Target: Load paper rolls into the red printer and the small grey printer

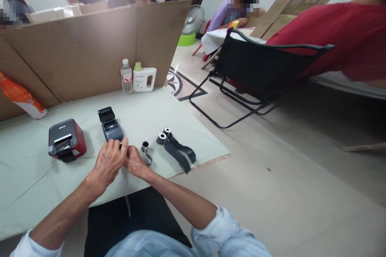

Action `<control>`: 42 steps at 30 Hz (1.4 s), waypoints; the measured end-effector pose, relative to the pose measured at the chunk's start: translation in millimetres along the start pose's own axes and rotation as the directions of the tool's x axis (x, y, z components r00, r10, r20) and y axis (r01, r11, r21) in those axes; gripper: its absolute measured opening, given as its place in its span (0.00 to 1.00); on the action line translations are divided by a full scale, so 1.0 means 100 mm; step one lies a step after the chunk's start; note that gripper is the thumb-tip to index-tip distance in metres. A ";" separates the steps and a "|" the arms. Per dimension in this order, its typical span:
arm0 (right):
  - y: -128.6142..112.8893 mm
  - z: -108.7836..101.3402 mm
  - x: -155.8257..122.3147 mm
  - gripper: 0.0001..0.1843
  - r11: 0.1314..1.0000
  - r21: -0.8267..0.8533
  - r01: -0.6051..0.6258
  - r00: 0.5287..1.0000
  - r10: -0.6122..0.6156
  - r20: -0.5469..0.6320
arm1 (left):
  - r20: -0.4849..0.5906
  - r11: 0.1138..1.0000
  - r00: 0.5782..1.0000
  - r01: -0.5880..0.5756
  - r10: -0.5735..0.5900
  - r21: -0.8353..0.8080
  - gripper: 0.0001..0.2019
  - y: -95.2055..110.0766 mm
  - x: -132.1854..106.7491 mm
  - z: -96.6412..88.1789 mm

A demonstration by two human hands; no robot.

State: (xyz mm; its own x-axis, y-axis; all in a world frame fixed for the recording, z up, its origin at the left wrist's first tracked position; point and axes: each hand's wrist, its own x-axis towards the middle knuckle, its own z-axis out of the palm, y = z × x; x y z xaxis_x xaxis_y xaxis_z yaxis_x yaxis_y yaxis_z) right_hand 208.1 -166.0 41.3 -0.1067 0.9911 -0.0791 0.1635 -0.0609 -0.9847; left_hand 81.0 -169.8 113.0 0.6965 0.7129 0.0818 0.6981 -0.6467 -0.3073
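Observation:
My left hand (109, 160) and my right hand (134, 162) meet just in front of a small dark label printer (112, 129), whose lid stands up. The fingers of both hands are closed together around something small and dark, mostly hidden by them. Right of my right hand stands a small roll (145, 145) with a short curled strip trailing from it. Farther right lie two black tape rolls (162, 138) with white cores, their dark strips unwound toward the table edge. On the left sits a red and black label printer (66, 140) with a black strip coming out of its front.
A cardboard panel (99, 52) stands along the table's far side. Before it are a water bottle (126, 77), a white jug (144, 79) with a green cap, and an orange and white bottle (22, 96). A black folding chair (259, 64) and other people are beyond.

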 end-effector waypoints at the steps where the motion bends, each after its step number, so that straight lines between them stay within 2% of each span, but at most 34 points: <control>1: -0.01 0.00 -0.02 0.24 0.999 0.042 0.008 1.000 -0.008 -0.006 | -0.039 1.000 0.999 0.002 -0.002 -0.020 0.37 -0.01 -0.02 0.02; 3: -0.04 -0.03 -0.09 0.24 0.985 0.165 0.054 0.998 -0.049 -0.033 | -0.195 0.994 0.981 -0.018 -0.003 -0.106 0.37 -0.05 -0.08 0.07; 4: -0.07 -0.06 -0.14 0.23 0.973 0.211 0.095 0.995 -0.086 -0.052 | -0.295 0.986 0.955 -0.039 -0.011 -0.163 0.37 -0.08 -0.13 0.10; 6: -0.13 -0.11 -0.26 0.19 0.950 0.234 0.208 0.977 -0.190 -0.097 | -0.479 0.958 0.876 -0.090 -0.053 -0.271 0.37 -0.11 -0.24 0.13; 8: -0.20 -0.16 -0.38 0.13 0.920 0.177 0.350 0.934 -0.328 -0.142 | -0.592 0.929 0.797 -0.123 -0.117 -0.350 0.39 -0.11 -0.33 0.15; 11: -0.26 -0.19 -0.49 0.07 0.837 0.075 0.542 0.836 -0.528 -0.145 | -0.649 0.893 0.736 -0.140 -0.195 -0.428 0.40 -0.09 -0.41 0.13; 14: -0.26 -0.20 -0.53 0.09 0.779 0.026 0.627 0.775 -0.621 -0.117 | -0.650 0.865 0.726 -0.157 -0.226 -0.477 0.36 -0.06 -0.43 0.12; 16: -0.24 -0.19 -0.54 0.10 0.772 0.009 0.636 0.767 -0.631 -0.117 | -0.649 0.856 0.724 -0.161 -0.236 -0.492 0.34 -0.04 -0.43 0.11; 20: -0.25 -0.19 -0.55 0.10 0.789 0.016 0.615 0.784 -0.609 -0.121 | -0.661 0.866 0.718 -0.168 -0.220 -0.471 0.31 -0.03 -0.44 0.10; 22: -0.28 -0.20 -0.56 0.09 0.804 0.048 0.593 0.802 -0.585 -0.120 | -0.669 0.875 0.715 -0.172 -0.206 -0.453 0.31 -0.03 -0.45 0.08; 24: -0.31 -0.22 -0.58 0.08 0.837 0.111 0.536 0.843 -0.524 -0.119 | -0.666 0.874 0.721 -0.183 -0.193 -0.451 0.31 -0.03 -0.46 0.04; 26: -0.33 -0.24 -0.58 0.10 0.887 0.239 0.395 0.919 -0.388 -0.078 | -0.644 0.852 0.742 -0.205 -0.187 -0.483 0.31 -0.04 -0.47 -0.04; 28: -0.33 -0.26 -0.58 0.16 0.890 0.409 0.201 0.970 -0.239 0.044 | -0.606 0.791 0.773 -0.246 -0.190 -0.561 0.32 -0.04 -0.47 -0.12; 31: -0.33 -0.26 -0.57 0.22 0.769 0.637 -0.055 0.955 -0.145 0.258 | -0.527 0.627 0.825 -0.304 -0.204 -0.717 0.32 -0.06 -0.49 -0.23; 35: -0.35 -0.20 -0.60 0.25 0.574 0.766 -0.288 0.912 -0.078 0.402 | -0.360 0.362 0.896 -0.256 -0.259 -0.896 0.33 -0.07 -0.51 -0.20; 37: -0.36 -0.17 -0.63 0.26 0.528 0.785 -0.325 0.900 -0.083 0.428 | -0.301 0.221 0.907 -0.242 -0.295 -0.945 0.33 -0.07 -0.51 -0.15; 39: -0.37 -0.16 -0.65 0.26 0.506 0.797 -0.331 0.899 -0.088 0.429 | -0.266 0.121 0.906 -0.239 -0.328 -0.963 0.33 -0.06 -0.50 -0.11; 40: -0.37 -0.16 -0.65 0.25 0.500 0.801 -0.329 0.902 -0.085 0.423 | -0.253 0.099 0.906 -0.234 -0.338 -0.967 0.34 -0.07 -0.49 -0.10; 42: -0.38 -0.16 -0.65 0.24 0.503 0.803 -0.319 0.912 -0.066 0.404 | -0.225 0.114 0.912 -0.197 -0.343 -0.974 0.35 -0.09 -0.48 -0.13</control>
State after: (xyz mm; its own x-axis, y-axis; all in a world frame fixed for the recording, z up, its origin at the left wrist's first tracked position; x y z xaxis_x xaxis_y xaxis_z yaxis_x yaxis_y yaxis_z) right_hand 224.9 -226.5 86.5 -0.5044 0.8606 -0.0701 -0.6715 -0.4420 -0.5947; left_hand 43.3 -201.5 124.6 0.4333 0.8109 0.3934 0.1041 -0.4786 0.8718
